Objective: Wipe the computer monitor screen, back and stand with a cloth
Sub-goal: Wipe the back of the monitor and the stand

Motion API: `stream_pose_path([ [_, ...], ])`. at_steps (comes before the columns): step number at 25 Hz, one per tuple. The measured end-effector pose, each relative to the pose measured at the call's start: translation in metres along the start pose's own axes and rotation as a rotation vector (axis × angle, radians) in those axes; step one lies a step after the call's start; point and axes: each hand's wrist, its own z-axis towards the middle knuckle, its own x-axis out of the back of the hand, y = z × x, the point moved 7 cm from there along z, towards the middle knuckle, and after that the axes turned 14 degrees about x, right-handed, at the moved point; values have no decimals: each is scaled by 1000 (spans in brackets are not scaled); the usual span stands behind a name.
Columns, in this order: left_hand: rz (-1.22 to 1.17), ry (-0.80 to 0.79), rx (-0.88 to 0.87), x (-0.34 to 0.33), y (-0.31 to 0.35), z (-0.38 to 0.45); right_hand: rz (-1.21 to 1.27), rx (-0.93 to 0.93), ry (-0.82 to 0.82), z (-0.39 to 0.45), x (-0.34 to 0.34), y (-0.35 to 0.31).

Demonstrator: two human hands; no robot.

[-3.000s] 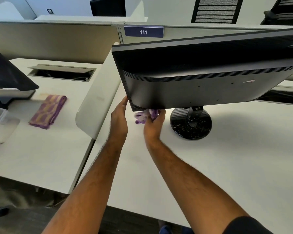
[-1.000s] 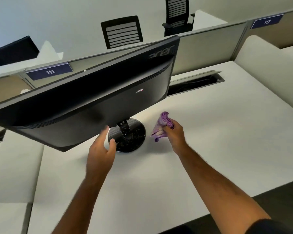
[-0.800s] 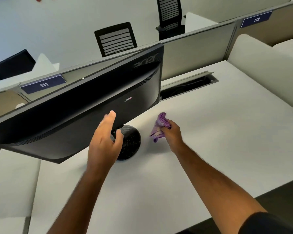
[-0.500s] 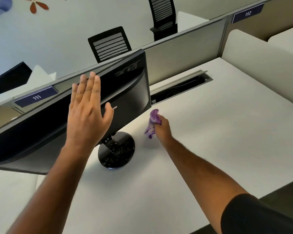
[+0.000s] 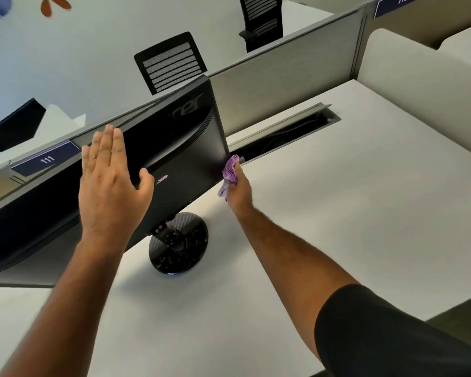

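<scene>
Matte white desk [image 5: 337,227], glossy black monitor [image 5: 180,148], left hand [image 5: 109,186] flat, right hand [image 5: 238,186] fingers pinching crumpled purple cloth [image 5: 229,172]

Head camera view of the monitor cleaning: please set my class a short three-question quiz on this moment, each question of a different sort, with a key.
1. True or false: the left hand is laid flat, fingers straight, against the back of the monitor.
2. Which hand grips the purple cloth? A) left hand B) right hand C) neither
3. Fill the gap: the cloth is at the monitor's lower ____ corner as seen in the picture.

Key
1. True.
2. B.
3. Right; the round stand on the desk is not being wiped.
</scene>
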Motion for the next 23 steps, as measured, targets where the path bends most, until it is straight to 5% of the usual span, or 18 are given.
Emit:
stream_pose_path([
  [6,-71,6,-6,1,-2,-1,-194,114,-28,-24,-31,17],
  [11,-65,3,-15,0,-4,4,-142,112,-398,-67,-57,46],
  [16,-70,3,-1,-3,-2,1,39,14,-29,-16,7,38],
  [20,-122,16,2,-4,-4,1,48,20,-41,9,-15,37],
  [23,-172,-1,12,-4,-6,3,-196,180,49,-5,-47,40],
])
